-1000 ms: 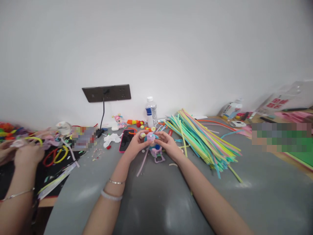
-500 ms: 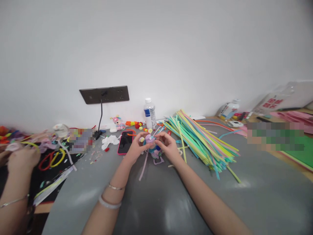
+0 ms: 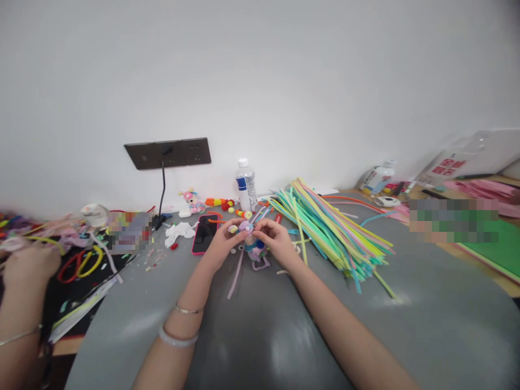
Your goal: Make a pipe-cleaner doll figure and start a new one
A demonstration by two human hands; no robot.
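Observation:
A small figure [image 3: 255, 254] made of purple, blue and yellow fuzzy stems is between my two hands, low over the grey table [image 3: 252, 336]. My left hand [image 3: 222, 244] pinches its purple top from the left. Close by on the right, my right hand [image 3: 278, 241] has its thumb and fingertips together at the same purple top. A loose lilac stem [image 3: 235, 276] hangs down past my left fingers. My fingers partly hide the figure's upper part.
A bundle of pastel pipe cleaners [image 3: 329, 233] lies to the right. Behind stand a water bottle [image 3: 246, 187] and a pink figure [image 3: 192, 201]. A phone [image 3: 204, 234] and white tissue [image 3: 179, 233] lie left. Another person's hand [image 3: 30, 265] works at far left.
The whole view has shifted slightly, so things appear a little further left and up. Both hands stay on the figure, their fingertips slightly closer together at its top.

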